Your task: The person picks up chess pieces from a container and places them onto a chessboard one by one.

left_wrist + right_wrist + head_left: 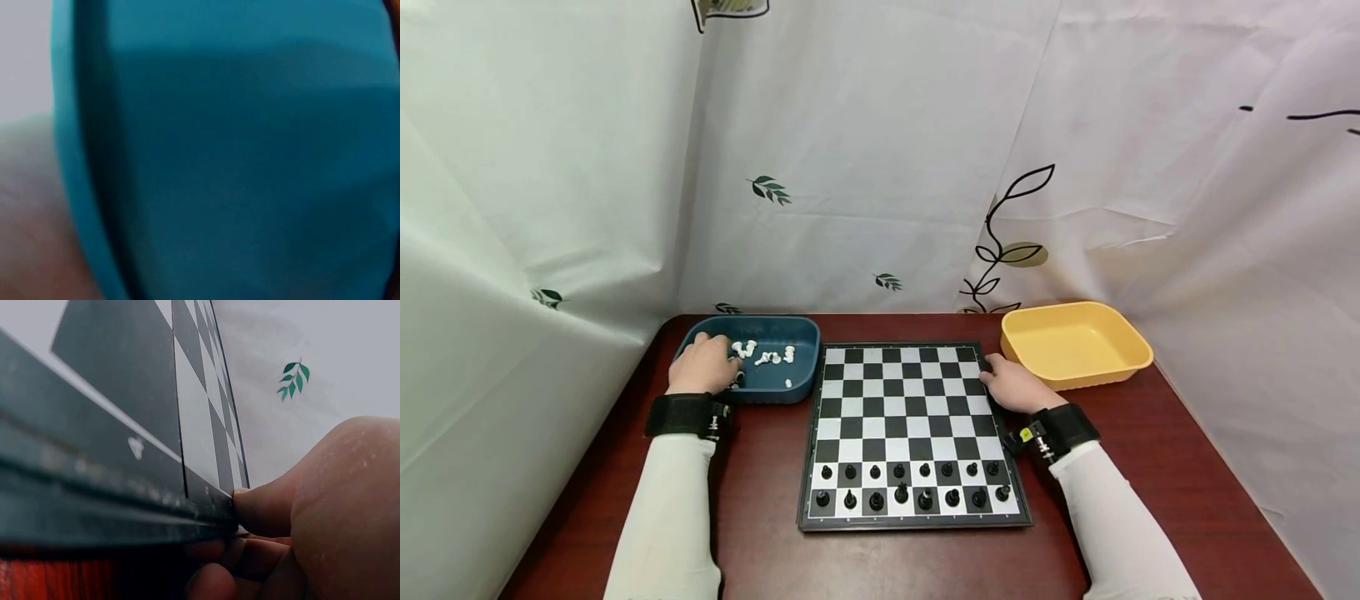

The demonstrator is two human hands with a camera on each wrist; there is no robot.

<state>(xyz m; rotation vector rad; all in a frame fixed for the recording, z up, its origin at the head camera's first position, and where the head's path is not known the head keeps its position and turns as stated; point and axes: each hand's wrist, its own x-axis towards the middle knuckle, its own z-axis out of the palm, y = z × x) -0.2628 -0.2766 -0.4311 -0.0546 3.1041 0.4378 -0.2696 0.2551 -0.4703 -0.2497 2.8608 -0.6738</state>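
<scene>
Inside blue tray (801, 367), far-left on desk (760, 500): left hand (703, 365) among white chess pieces (767, 357), fingers hidden, grip unclear. Pieces look light, hard, tippy; pinch at neck. Right hand (1017, 387) fingers curled on chessboard (910, 400) right edge; black pieces (910, 485) set on near rows.

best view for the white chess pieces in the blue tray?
Head view: the white chess pieces lie scattered in the blue tray, beside the left hand. Left wrist view shows only blurred blue tray; right wrist view shows none.
</scene>
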